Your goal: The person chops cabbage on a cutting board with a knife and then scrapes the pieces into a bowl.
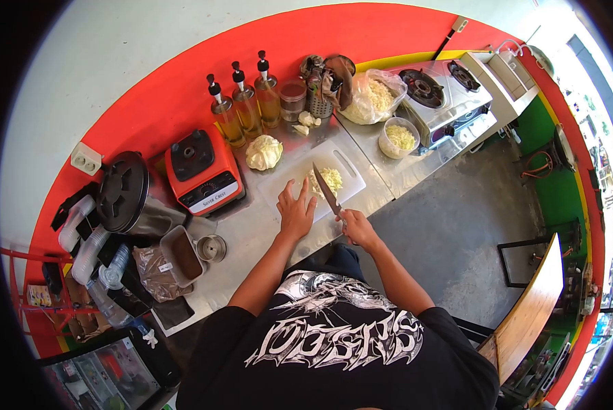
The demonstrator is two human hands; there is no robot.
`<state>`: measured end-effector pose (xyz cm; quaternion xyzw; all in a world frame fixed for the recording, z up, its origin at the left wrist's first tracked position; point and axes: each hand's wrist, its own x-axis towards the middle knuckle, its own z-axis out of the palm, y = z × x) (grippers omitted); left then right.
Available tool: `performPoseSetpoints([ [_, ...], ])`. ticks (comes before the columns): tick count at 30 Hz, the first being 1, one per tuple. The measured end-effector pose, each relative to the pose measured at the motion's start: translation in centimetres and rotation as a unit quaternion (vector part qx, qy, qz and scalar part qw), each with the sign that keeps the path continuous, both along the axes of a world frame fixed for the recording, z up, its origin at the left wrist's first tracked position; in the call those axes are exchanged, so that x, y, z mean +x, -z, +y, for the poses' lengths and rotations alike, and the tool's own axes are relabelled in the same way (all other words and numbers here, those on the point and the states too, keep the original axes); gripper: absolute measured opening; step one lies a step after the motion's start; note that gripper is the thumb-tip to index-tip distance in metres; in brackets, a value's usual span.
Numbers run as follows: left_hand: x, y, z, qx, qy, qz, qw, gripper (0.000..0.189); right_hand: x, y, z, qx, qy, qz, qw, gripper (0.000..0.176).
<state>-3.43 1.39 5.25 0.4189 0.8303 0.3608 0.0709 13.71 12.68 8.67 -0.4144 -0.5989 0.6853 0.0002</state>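
Note:
My right hand [355,226] is wrapped round the handle of a kitchen knife [328,190], whose blade points away from me over the right side of a small heap of chopped cabbage [330,179]. That heap lies on a white cutting board [353,179] on the steel counter. My left hand [296,207] is over the board's left part, fingers spread and holding nothing, just left of the heap. Beyond the board sits a partly cut head of cabbage [264,152], with a few cabbage scraps [308,121] farther back.
A red blender base [204,171] stands left of the board, beside a black-lidded pot [130,195]. Oil bottles [248,109] line the back. To the right are a tub of shredded cabbage [398,138], a filled plastic bag [373,97] and a gas stove [443,96].

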Motion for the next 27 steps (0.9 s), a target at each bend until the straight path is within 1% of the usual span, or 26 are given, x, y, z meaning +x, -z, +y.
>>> performPoseSetpoints([
  [1, 0.3, -0.6, 0.1, 0.0, 0.003, -0.002, 1.0, 0.053, 0.3, 0.4, 0.0, 0.178, -0.036, 0.002, 0.983, 0.038],
  [2, 0.8, -1.2, 0.0, 0.026, 0.039, -0.003, 0.999, 0.052, 0.5, 0.8, 0.0, 0.348, -0.071, 0.003, 0.935, 0.034],
  [3, 1.2, -2.0, -0.2, 0.05, 0.076, -0.004, 0.996, 0.05, 0.6, 0.0, -0.4, 0.346, -0.068, 0.001, 0.936, 0.034],
  [4, 1.6, -2.2, -0.3, 0.046, 0.079, -0.005, 0.996, 0.05, 0.6, -1.8, -1.0, 0.4, -0.074, -0.026, 0.913, 0.032],
  [5, 1.9, -2.4, -0.5, 0.041, 0.12, 0.037, 0.991, 0.048, 0.5, -3.0, -1.5, 0.453, -0.079, -0.053, 0.887, 0.029],
  [6, 2.3, -2.6, -0.6, 0.037, 0.161, 0.078, 0.983, 0.046, 0.5, -3.4, -1.7, 0.448, -0.075, -0.054, 0.889, 0.029],
  [7, 2.6, -3.0, -0.6, 0.039, 0.162, 0.061, 0.984, 0.039, 0.4, -3.7, -1.7, 0.472, -0.081, -0.043, 0.877, 0.028],
  [8, 2.5, -2.8, -0.6, 0.037, 0.167, 0.061, 0.983, 0.039, 0.5, -3.8, -1.8, 0.497, -0.086, -0.033, 0.863, 0.027],
  [12, 2.0, -2.2, -0.1, 0.028, 0.146, 0.066, 0.987, 0.035, 0.9, -4.1, -1.7, 0.492, -0.078, -0.034, 0.866, 0.028],
  [14, 1.9, -2.0, -0.3, 0.023, 0.137, 0.061, 0.989, 0.034, 1.4, -3.8, -1.5, 0.489, -0.097, -0.031, 0.866, 0.033],
  [16, 1.5, -2.0, -0.4, 0.008, 0.105, 0.041, 0.994, 0.034, 1.8, -4.4, -1.6, 0.483, -0.099, -0.037, 0.869, 0.033],
  [19, 0.7, -1.0, -0.4, -0.009, 0.074, 0.052, 0.996, 0.034, 2.2, -5.1, -1.8, 0.477, -0.1, -0.052, 0.871, 0.031],
  [23, -0.2, 0.5, 0.2, -0.018, 0.052, 0.043, 0.998, 0.034, 2.9, -6.0, -1.8, 0.467, -0.106, -0.077, 0.875, 0.029],
  [27, -1.1, 1.6, 0.9, -0.036, 0.025, 0.041, 0.998, 0.034, 4.2, -5.4, -1.3, 0.479, -0.099, -0.072, 0.869, 0.029],
])
